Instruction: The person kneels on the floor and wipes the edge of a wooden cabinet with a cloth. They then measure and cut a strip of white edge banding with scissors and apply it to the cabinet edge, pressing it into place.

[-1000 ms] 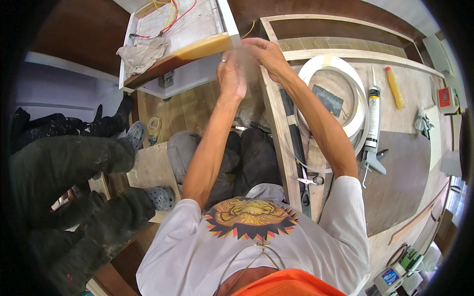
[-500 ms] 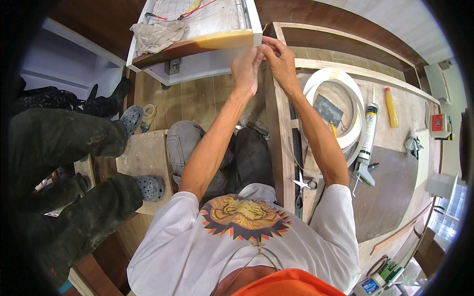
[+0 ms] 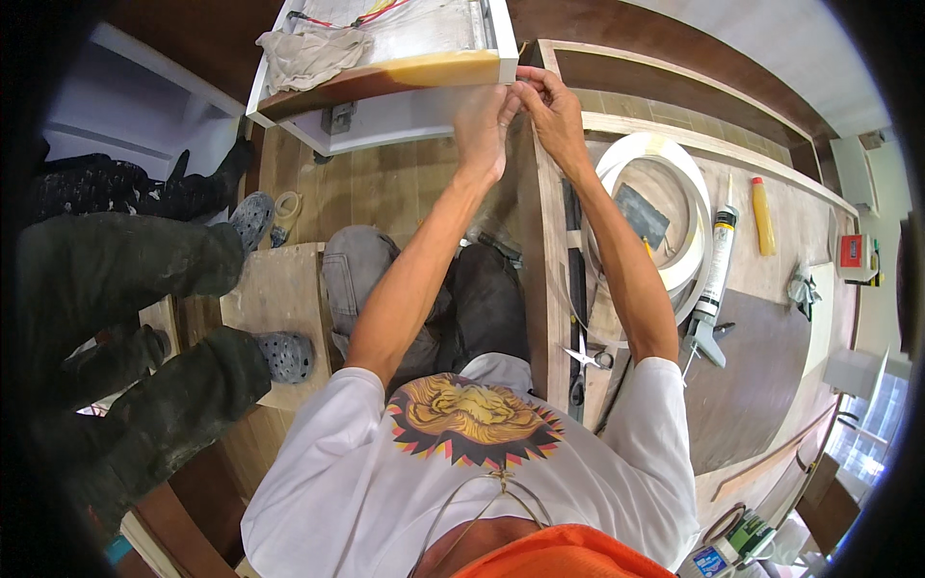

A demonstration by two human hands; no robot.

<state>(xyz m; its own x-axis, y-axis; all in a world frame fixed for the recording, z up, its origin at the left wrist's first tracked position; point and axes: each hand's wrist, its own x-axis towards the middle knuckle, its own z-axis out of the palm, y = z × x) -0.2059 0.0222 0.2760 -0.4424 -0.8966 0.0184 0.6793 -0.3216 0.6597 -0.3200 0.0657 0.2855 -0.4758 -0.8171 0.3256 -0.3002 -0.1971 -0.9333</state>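
Observation:
Both my hands are raised together at the front right corner of a white cabinet box (image 3: 508,58). My right hand (image 3: 553,108) has its thumb and fingers pinched just beside that corner; whatever lies between them is too small to make out. My left hand (image 3: 482,125) is slightly blurred, its fingers closed up against the box's lower edge, close to the right fingertips. A yellow-brown strip (image 3: 424,71) runs along the box's front edge. On top of it lies a crumpled cloth (image 3: 306,56), with red and yellow wires (image 3: 371,13) behind.
To my right, a wooden panel carries a roll of white edge banding (image 3: 690,252), a caulking gun (image 3: 715,265), a yellow bottle (image 3: 762,217), a dark grey plate (image 3: 640,218) and scissors (image 3: 584,358). Another person's legs (image 3: 135,260) and clogs (image 3: 287,357) are close at left.
The view has shifted slightly. My hands stay at the box's corner, with only small movements of the fingers.

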